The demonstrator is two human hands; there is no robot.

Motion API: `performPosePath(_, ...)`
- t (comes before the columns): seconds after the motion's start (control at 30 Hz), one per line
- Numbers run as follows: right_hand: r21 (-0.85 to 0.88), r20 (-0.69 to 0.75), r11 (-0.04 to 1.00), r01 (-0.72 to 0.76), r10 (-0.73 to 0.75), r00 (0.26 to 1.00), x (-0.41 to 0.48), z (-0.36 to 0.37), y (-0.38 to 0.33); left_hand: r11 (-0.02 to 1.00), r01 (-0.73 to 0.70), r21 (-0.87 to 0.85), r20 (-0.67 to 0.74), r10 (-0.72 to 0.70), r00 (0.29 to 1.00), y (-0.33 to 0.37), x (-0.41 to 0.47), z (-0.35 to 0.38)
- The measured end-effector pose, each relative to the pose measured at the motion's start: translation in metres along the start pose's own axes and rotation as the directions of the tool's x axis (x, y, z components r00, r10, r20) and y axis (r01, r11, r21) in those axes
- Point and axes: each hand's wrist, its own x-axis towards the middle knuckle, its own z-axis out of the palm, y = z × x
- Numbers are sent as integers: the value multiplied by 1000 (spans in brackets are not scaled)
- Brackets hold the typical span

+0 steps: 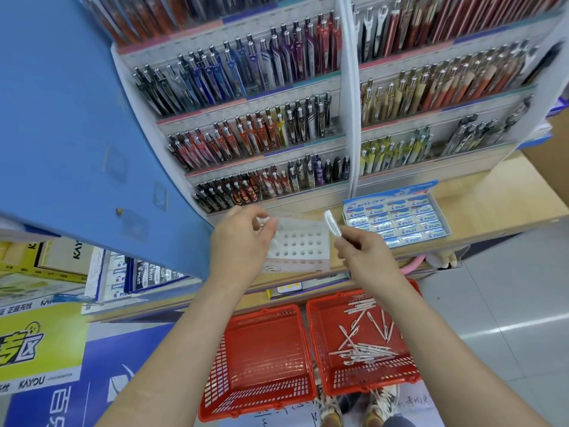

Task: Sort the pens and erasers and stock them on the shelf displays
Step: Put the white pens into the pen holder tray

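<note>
Holding steady over the counter edge, left hand (243, 238) has thumb and fingers pinched on something small and pale at the top-left corner of the translucent white plastic pen-holder tray with round holes (303, 246); can't tell what the pinched bit is. Tray looks light, thin, a bit flexible, so grip it by a rim, not the perforated middle. All visible holes look unfilled. Right hand (361, 251) is clamped, fingers together, on the lower end of a slim white plastic pen (332, 224), tip end up and tilted left, just right of the tray. Pen: light, stiff, smooth, likely slippery; a mid-barrel pinch should suit it. Below, 2 red plastic mesh baskets: left basket (261, 365) looks bare, right basket (335, 309) holds a loose pile of white pens (363, 349). Blue-and-white carton of wrapped erasers (397, 220) sits on the shelf right of the tray, apart from both hands.
</note>
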Motion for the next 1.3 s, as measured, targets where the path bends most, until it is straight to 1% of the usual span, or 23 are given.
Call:
performPosePath(0.03,1,41,1000,28,-28,999,-2,-3,-5,987,37,-154,49,-29,998,7,-2,-3)
performPosePath(0.07,2,83,998,56,-56,995,-5,-5,-10,939,102,-329,138,-59,989,15,-5,-5)
performPosePath(0.1,4,125,996,85,-85,989,-7,-6,-13,862,186,-471,245,-75,967,23,-7,-8)
performPosePath(0.13,14,164,993,114,-115,980,-8,-6,-17,784,259,-564,336,-69,939,30,-9,-9)
performPosePath(0.17,27,195,990,137,-140,971,-9,-7,-19,725,307,-617,391,-56,919,34,-11,-9)
performPosePath(0.2,45,217,987,151,-158,963,-11,-7,-22,688,332,-645,416,-49,908,37,-12,-10)
performPosePath(0.27,80,234,985,153,-168,958,-12,-7,-27,654,345,-674,413,-54,909,39,-12,-14)
performPosePath(0.3,100,229,985,138,-158,961,-13,-8,-28,643,338,-687,388,-68,919,37,-11,-17)
performPosePath(0.37,131,197,986,106,-131,972,-12,-10,-28,636,298,-712,295,-114,949,34,-7,-24)
performPosePath(0.43,125,156,987,97,-116,981,-12,-12,-26,656,232,-718,176,-151,973,30,-2,-31)
performPosePath(0.5,89,100,993,83,-92,991,-8,-12,-21,707,155,-691,60,-157,986,27,2,-38)
performPosePath(0.57,11,-5,999,47,-47,999,-3,-11,-8,758,96,-645,-45,-164,985,21,8,-44)
performPosePath(0.67,-110,-137,994,-23,7,991,4,-12,18,861,56,-505,-127,-138,982,7,17,-44)
performPosePath(0.73,-147,-147,988,-56,34,989,5,-9,30,935,27,-353,-135,-80,988,3,17,-36)
performPosePath(0.8,-170,-123,983,-72,52,991,4,-2,34,968,-4,-251,-138,-31,990,2,15,-26)
performPosePath(0.9,-201,-90,977,-73,56,994,5,7,35,984,-71,-165,-143,47,989,-2,13,-10)
performPosePath(0.97,-189,-93,978,-86,69,993,6,9,34,989,-107,-104,-147,91,985,-5,13,-1)
performPosePath(1.07,-163,-77,982,-92,80,994,6,8,30,988,-151,-42,-163,142,976,-8,12,11)
performPosePath(1.13,-156,-74,983,-95,84,994,6,8,28,988,-156,-10,-158,153,976,-8,12,15)
performPosePath(1.23,-85,-88,990,-112,104,991,6,11,28,992,-119,51,-100,123,987,-4,13,15)
performPosePath(1.3,-22,-103,992,-128,125,987,6,13,29,985,-123,122,-10,125,992,-2,18,12)
